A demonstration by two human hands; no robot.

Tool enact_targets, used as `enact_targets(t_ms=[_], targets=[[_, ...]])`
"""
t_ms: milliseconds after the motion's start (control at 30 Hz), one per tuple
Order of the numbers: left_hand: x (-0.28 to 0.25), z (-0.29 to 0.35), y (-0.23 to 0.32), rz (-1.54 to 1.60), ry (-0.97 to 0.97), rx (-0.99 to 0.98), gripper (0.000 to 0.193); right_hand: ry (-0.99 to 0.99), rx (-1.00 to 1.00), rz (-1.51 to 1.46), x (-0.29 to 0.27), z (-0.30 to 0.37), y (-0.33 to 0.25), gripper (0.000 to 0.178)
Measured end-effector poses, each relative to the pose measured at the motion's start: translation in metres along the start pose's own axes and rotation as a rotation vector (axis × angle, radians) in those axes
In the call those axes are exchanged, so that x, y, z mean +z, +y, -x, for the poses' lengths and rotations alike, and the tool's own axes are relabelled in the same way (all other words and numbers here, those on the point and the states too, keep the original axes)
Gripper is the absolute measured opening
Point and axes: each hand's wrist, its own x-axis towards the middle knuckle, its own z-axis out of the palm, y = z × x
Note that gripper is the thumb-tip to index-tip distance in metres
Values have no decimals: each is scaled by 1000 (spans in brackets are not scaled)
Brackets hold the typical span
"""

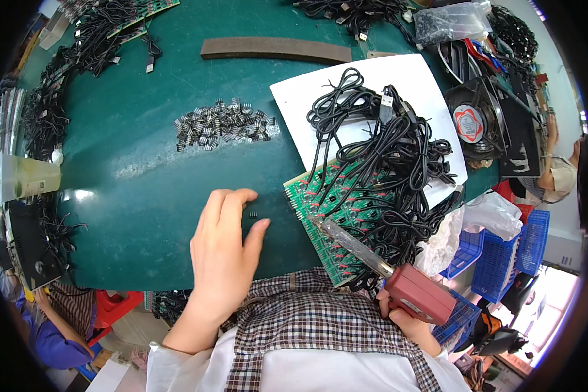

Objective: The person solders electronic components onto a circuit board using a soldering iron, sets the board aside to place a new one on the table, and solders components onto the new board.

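Observation:
My left hand point(225, 251) rests palm down over the green table top, thumb and fingers spread apart. A small black pin connector point(253, 214) lies on the table between its thumb and forefinger, apparently untouched. In my right hand point(408, 320) is a soldering gun point(418, 293) with a dark red body, my fingers closed round it. Its long metal barrel points up and left, and the tip is over the left edge of a green circuit board panel point(333, 261). Black USB cables point(398, 150) lie bundled over the panel and over a white sheet point(297, 98).
A heap of small pin connectors point(223, 124) lies mid-table, with a dark bar point(276, 50) beyond it. A round black unit point(470, 124) stands at the right. Blue crates point(496, 261) are below it. More cables point(46, 117) line the left edge near a translucent cup point(29, 178).

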Motion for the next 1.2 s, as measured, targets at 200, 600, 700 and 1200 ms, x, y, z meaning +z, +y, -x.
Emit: enact_targets(t_ms=[200,600,700,1200], targets=[[2,0,-15,-25,3,-20,19,1,-74,-77,4,-8,-7,60],[-1,4,-7,315,-81,-12,8,31,132,-134,5,-4,-14,56],[8,17,4,956,-208,-377,11,17,92,-493,7,-7,-22,63],[31,14,14,1111,-92,-411,13,-29,121,-603,3,-6,-22,73]])
